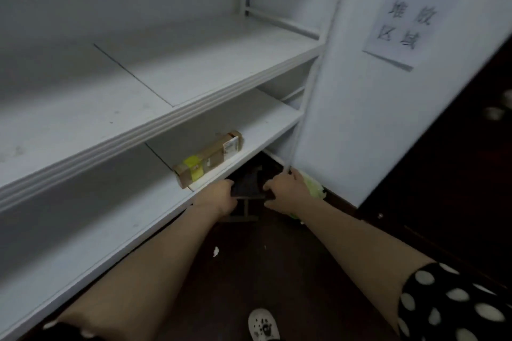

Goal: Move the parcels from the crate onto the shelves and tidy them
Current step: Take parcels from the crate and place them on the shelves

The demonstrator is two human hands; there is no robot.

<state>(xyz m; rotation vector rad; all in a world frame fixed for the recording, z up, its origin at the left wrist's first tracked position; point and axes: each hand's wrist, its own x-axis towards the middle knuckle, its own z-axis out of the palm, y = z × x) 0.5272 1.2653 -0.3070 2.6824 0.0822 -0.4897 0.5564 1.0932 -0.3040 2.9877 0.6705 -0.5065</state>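
Observation:
Both my hands reach down to a dark parcel [247, 185] low beside the shelf unit. My left hand [219, 196] grips its left side and my right hand [285, 192] grips its right side. Under it a dark crate [243, 213] shows only a rim and a bar; its inside is hidden. A long brown cardboard parcel [208, 158] with yellow tape and a white label lies on the lower white shelf [266, 124], near the front edge. The upper shelf [194, 69] holds nothing.
A white panel [388, 105] with a paper sign [415, 8] leans at the right, close to my right hand. Something pale green [315, 188] lies at its foot. The floor [263, 263] is dark, with a white scrap [215, 251] and my shoe [263, 324].

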